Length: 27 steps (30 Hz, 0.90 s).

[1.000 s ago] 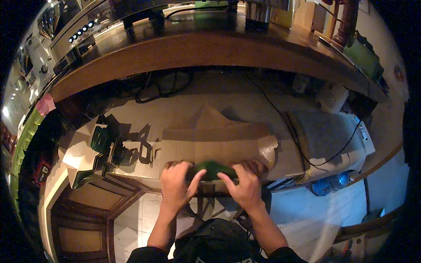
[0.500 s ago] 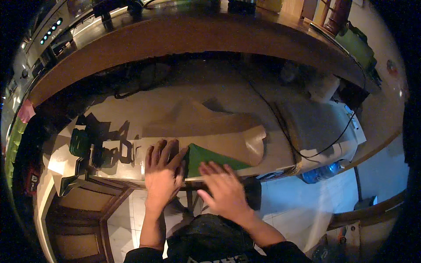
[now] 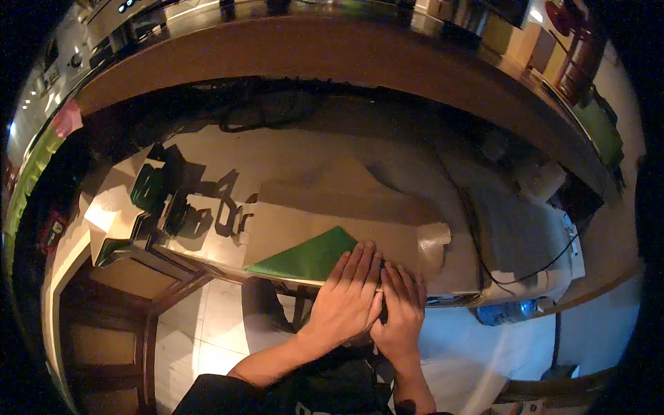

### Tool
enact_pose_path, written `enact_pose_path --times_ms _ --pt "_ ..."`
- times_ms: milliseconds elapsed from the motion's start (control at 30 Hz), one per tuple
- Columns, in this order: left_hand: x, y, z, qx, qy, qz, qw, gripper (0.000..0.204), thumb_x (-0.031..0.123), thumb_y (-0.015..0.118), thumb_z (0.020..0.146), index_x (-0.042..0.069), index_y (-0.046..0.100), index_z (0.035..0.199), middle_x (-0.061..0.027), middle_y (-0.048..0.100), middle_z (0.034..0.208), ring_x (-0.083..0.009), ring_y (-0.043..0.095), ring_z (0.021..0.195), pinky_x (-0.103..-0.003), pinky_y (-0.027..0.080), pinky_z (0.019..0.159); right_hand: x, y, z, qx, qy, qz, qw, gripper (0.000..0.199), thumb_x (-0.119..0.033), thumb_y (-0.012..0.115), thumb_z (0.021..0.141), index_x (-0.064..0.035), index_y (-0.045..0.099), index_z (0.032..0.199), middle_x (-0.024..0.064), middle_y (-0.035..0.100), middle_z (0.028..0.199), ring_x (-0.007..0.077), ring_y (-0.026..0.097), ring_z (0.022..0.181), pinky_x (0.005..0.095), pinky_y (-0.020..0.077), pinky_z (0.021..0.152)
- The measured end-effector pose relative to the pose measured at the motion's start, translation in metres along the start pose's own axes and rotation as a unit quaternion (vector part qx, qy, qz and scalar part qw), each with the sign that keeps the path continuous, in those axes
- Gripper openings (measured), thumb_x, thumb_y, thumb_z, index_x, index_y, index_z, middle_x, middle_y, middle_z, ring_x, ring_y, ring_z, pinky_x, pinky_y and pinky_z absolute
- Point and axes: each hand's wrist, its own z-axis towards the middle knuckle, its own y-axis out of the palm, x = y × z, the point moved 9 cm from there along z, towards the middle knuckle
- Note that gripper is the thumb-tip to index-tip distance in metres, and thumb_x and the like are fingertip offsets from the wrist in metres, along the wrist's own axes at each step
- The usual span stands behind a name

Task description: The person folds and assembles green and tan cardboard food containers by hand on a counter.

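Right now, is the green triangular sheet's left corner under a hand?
No, the sheet has a bare left corner, with the left hand and right hand further right.

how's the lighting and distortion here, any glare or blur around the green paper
Head view: the wooden shelf's front edge bends into an arc, with dark shadow beneath; same view: a pale shine sits at the right end of the brown sheet, the floor looks blue toward the right, and the green paper has readable edges, no strong blur.
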Motion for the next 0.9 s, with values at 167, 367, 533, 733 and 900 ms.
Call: enact_pose_path --times_ms 167,367,533,733,900 --pt "-0.023 -0.004 -0.021 0.0 -0.002 -0.024 1.0 0.058 0.033 0.059 0.092 0.004 0.052 0.141 -0.0108 0.05 0.149 -0.0293 0.043 0.139 -0.045 0.029 0.118 0.002 -0.001 0.0 -0.018 0.016 0.011 1.0 0.051 -0.018 0.068 0.085 0.0015 0.06 0.131 0.0147 0.057 0.141 0.0327 0.048 0.136 0.0527 0.0266 0.118" --pt "-0.053 -0.027 -0.045 0.022 -0.057 0.01 0.998 0.056 0.032 0.064 0.09 0.007 0.054 0.14 -0.0082 0.051 0.148 -0.0286 0.045 0.136 -0.047 0.031 0.114 -0.001 -0.001 0.001 -0.048 0.01 0.0 0.999 0.058 -0.024 0.071 0.086 0.001 0.056 0.136 0.0151 0.054 0.145 0.0328 0.045 0.138 0.0524 0.0251 0.119" --pt "-0.054 -0.03 -0.049 0.048 -0.058 0.006 0.997 0.054 0.031 0.066 0.089 0.007 0.057 0.137 -0.0085 0.052 0.146 -0.0268 0.046 0.135 -0.046 0.033 0.114 -0.027 0.006 0.005 -0.11 -0.029 -0.001 0.993 0.062 -0.026 0.072 0.085 0.002 0.054 0.137 0.0171 0.053 0.145 0.034 0.045 0.138 0.0526 0.0282 0.118" --pt "-0.054 -0.03 -0.048 0.056 -0.057 0.014 0.997 0.05 0.028 0.064 0.09 0.006 0.058 0.135 -0.0086 0.054 0.144 -0.0268 0.047 0.134 -0.045 0.033 0.113 -0.048 0.023 0.035 -0.152 -0.115 0.016 0.982 0.055 -0.026 0.063 0.091 0.004 0.054 0.137 0.0183 0.052 0.145 0.0337 0.047 0.136 0.0506 0.0283 0.118" --pt "-0.057 -0.029 -0.048 0.064 -0.043 0.001 0.997 0.047 0.026 0.063 0.09 0.007 0.06 0.133 -0.0084 0.056 0.142 -0.0263 0.049 0.132 -0.044 0.034 0.113 -0.049 0.032 0.062 -0.152 -0.131 0.0 0.98 0.052 -0.028 0.052 0.096 0.004 0.053 0.137 0.0181 0.052 0.146 0.0341 0.046 0.137 0.051 0.0273 0.118"
